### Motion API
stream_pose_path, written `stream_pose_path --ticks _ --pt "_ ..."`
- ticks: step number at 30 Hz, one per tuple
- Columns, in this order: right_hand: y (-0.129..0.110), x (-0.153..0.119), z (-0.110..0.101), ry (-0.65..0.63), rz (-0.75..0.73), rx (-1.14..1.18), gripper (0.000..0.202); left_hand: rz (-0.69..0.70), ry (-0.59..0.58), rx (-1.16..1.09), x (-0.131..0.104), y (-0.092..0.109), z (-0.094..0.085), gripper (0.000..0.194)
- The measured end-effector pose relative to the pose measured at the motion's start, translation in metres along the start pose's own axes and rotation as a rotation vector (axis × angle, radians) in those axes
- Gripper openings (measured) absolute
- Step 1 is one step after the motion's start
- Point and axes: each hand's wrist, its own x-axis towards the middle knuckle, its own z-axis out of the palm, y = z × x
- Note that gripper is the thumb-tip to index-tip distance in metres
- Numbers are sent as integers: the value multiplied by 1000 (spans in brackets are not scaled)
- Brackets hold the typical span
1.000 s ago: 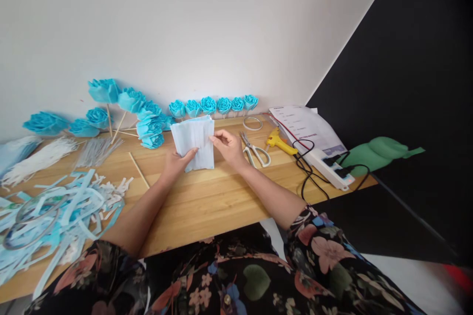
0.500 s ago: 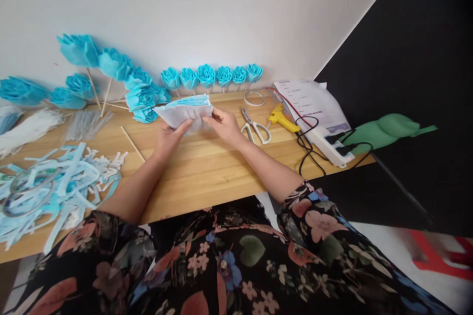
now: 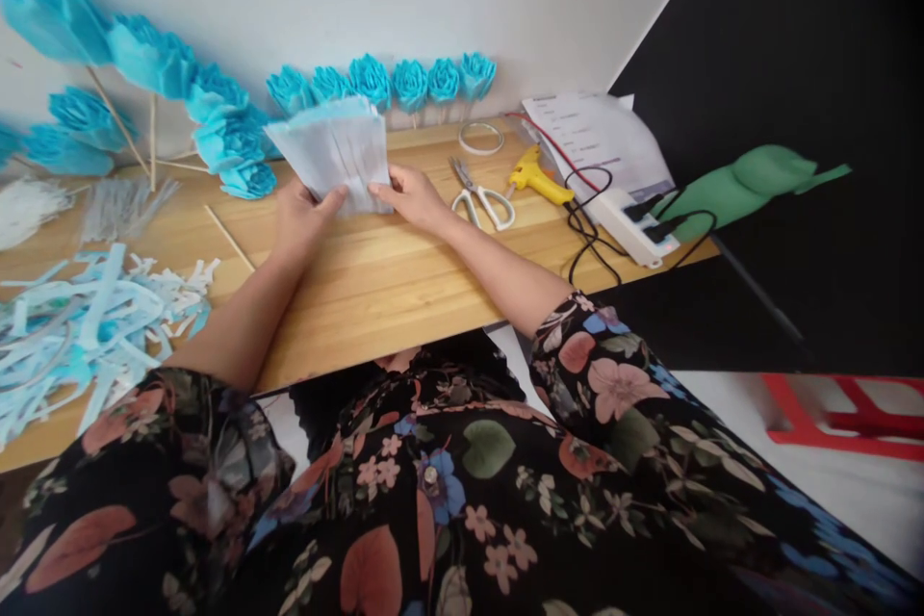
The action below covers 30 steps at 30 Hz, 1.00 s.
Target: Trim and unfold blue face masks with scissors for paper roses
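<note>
One loose stack of thin pale-blue sheets (image 3: pixel 339 154) is in our hands, held up over the surface (image 3: pixel 346 294), with its top spread wider than its bottom. Our left hand (image 3: pixel 299 217) closes on its lower left part, thumb flat on the front; our right hand (image 3: pixel 415 197) pinches the lower right edge. Both sets of fingers are nearly closed on the sheets, though we cannot tell how those behind lie.

Such thin layers probably slip and crease easily, so we judge that light, even pressure from both thumbs suits them, with the bottom edges lined up and the fanned top brought level without squeezing the pleats.

Beyond the stack, a row of blue flowers (image 3: pixel 410 85) leans by the wall. Just right of our right hand lie the scissors (image 3: pixel 472 188), with a ring (image 3: pixel 482 152) farther back and a yellow glue gun (image 3: pixel 541 181) beside the power strip (image 3: pixel 631 231), which has plugs in its sockets. Left of our hands lies a thin stick (image 3: pixel 229 238). As for containers, we make out none holding the blue and white scraps (image 3: pixel 108 308) at near left; they lie loose in a tangled heap.
</note>
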Motion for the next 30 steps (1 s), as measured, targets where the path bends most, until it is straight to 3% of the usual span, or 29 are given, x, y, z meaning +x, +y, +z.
stream_pose_path --ticks 7,18,22,30 --pt "11 4 -1 -23 -17 -65 37 21 -49 -1 1 2 -1 29" --pt "4 1 0 -37 -14 -124 36 34 -43 -60 -1 4 1 37" --pt "2 1 -3 32 -10 -135 44 47 -68 -79 -3 10 0 41" --pt "-1 3 -5 143 5 -79 48 -62 -102 -41 -2 10 -3 43"
